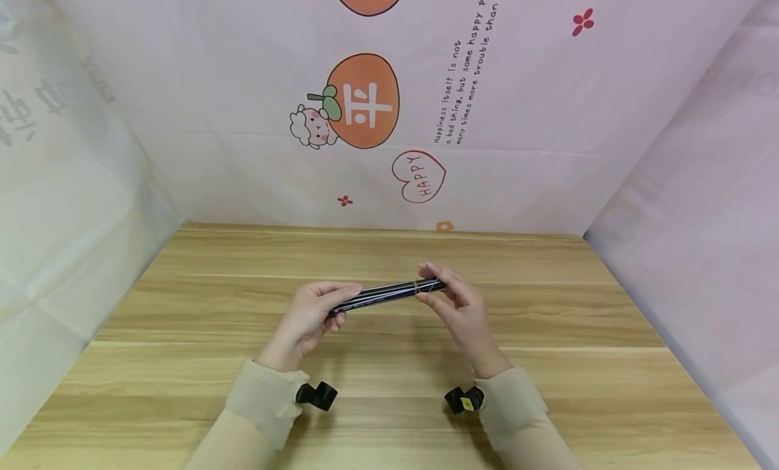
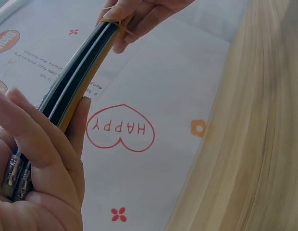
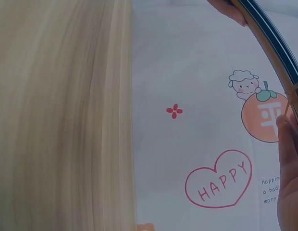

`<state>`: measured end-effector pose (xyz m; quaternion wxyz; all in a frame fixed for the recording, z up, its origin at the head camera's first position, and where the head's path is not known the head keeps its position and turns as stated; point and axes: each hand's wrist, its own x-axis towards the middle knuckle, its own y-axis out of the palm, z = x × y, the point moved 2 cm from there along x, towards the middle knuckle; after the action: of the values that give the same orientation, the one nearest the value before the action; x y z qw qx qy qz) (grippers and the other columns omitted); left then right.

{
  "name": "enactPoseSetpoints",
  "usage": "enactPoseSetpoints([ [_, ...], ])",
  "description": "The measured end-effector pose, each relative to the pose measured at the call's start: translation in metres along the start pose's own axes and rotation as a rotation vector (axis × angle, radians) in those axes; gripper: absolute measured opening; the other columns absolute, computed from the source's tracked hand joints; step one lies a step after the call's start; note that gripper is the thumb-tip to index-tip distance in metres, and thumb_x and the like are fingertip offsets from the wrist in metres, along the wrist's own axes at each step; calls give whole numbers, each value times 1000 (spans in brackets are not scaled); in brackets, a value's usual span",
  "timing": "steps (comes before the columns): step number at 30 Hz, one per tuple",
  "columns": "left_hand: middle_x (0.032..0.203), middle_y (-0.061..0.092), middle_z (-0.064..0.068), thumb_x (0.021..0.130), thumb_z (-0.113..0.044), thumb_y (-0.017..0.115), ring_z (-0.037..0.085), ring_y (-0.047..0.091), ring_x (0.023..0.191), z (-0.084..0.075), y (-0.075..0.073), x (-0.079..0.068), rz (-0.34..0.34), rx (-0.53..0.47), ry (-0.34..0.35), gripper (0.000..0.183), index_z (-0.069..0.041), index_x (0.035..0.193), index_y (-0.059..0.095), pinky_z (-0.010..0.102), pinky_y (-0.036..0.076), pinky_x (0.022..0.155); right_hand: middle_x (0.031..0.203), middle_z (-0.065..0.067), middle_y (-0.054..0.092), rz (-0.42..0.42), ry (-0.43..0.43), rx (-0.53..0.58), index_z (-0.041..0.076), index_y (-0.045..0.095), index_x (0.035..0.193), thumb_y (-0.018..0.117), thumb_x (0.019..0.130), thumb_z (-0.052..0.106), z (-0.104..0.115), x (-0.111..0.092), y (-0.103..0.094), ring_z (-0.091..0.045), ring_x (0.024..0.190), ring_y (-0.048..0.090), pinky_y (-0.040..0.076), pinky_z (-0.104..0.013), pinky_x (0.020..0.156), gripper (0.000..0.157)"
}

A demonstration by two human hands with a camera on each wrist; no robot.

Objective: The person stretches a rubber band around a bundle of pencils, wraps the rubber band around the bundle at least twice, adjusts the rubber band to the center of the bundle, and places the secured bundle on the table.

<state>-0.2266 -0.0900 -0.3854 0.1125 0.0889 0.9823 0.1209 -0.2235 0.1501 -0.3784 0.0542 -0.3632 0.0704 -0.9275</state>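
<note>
- A bundle of dark pencils (image 1: 386,295) is held above the middle of the table, its right end slightly farther away than its left; the left wrist view shows metal ferrules at the left end and a yellow-orange side.
- A thin tan rubber band (image 1: 416,287) loops around the bundle near its right end.
- The left hand (image 1: 307,314) grips the left end, fingers wrapped around it.
- The right hand (image 1: 461,309) pinches the right end, fingertips at the band.
- A small black camera sits at each beige cuff, left (image 1: 262,397) and right (image 1: 512,401).
- Beneath lies the wood-grain table (image 1: 389,416).
- At the far side hangs a white printed sheet (image 1: 243,179) with a red "HAPPY" heart.
</note>
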Motion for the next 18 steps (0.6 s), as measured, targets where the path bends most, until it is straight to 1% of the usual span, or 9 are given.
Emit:
enactPoseSetpoints([
  [4, 73, 69, 2, 78, -21, 75, 4, 50, 40, -3, -1, -1, 4, 16, 17, 25, -6, 97, 72, 15, 41, 38, 112, -24, 60, 11, -15, 16, -6, 59, 117, 68, 77, -9, 0, -1, 0, -19, 107, 58, 49, -29, 92, 42],
  [7, 78, 70, 3, 79, -21, 75, 5, 50, 40, -4, -2, -2, 5, 20, 27, 25, -5, 97, 72, 16, 42, 38, 110, -22, 62, 16, 2, 17, -5, 61, 114, 69, 76, -8, 1, -1, 0, -19, 105, 59, 49, -30, 92, 39],
  [11, 82, 70, 4, 79, -20, 75, 5, 50, 39, -4, -2, -3, 2, 33, 40, 25, -4, 98, 72, 17, 43, 38, 109, -18, 63, 24, 47, -6, -4, 64, 109, 69, 77, -7, -1, -1, 0, -19, 104, 59, 50, -30, 90, 33],
  [15, 81, 70, 5, 79, -20, 75, 6, 50, 39, -4, -1, -2, -7, 51, 47, 31, 0, 102, 70, 17, 43, 38, 106, -18, 64, 18, 101, -41, -1, 63, 114, 70, 78, -3, -1, -1, -2, -16, 98, 60, 51, -24, 84, 37],
  [18, 80, 69, 6, 78, -19, 75, 6, 50, 39, -5, 0, -2, -12, 72, 55, 33, 2, 103, 68, 17, 43, 37, 105, -16, 63, 13, 174, -23, 1, 63, 115, 71, 78, 0, -1, -1, -4, -14, 93, 59, 52, -21, 76, 38],
])
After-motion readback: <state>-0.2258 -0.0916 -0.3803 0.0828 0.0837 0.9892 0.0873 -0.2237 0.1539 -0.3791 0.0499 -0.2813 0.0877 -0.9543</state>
